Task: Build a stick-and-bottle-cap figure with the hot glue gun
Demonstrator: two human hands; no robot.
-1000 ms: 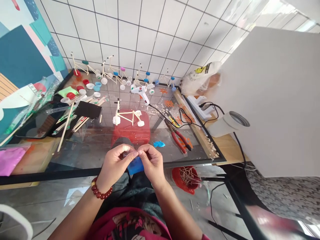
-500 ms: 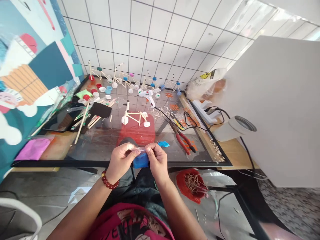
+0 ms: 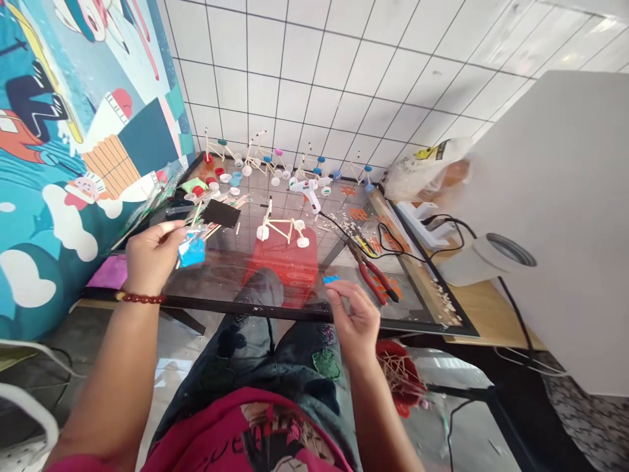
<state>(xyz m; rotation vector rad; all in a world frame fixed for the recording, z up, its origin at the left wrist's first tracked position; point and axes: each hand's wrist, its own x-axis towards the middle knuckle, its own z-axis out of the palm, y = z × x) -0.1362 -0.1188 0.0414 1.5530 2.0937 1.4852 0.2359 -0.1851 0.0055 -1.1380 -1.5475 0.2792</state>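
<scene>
My left hand (image 3: 153, 257) is raised over the left side of the glass table, thumb and finger pinching a small clear bag of blue clay (image 3: 191, 249) by its top edge. Over the table's front, my right hand (image 3: 358, 316) has thumb and forefinger together at a small blue clay piece (image 3: 330, 279). Fingers partly cover that piece, and I cannot tell whether it is off the glass. Beyond and between the hands, a small stick-built bicycle model (image 3: 281, 229) with white wheels stands on the table.
A white glue gun (image 3: 309, 191) lies behind the model, its cord running right. Red-handled pliers (image 3: 376, 282) rest right of my right hand. Several more stick models (image 3: 265, 157) line the tiled wall. A black card (image 3: 221, 213) and a pink clay bag (image 3: 109, 272) lie left.
My hands were together at the table's front edge over the blue bag. The left has carried the bag leftward; the right has moved right to the small blue piece. The view has shifted slightly.
</scene>
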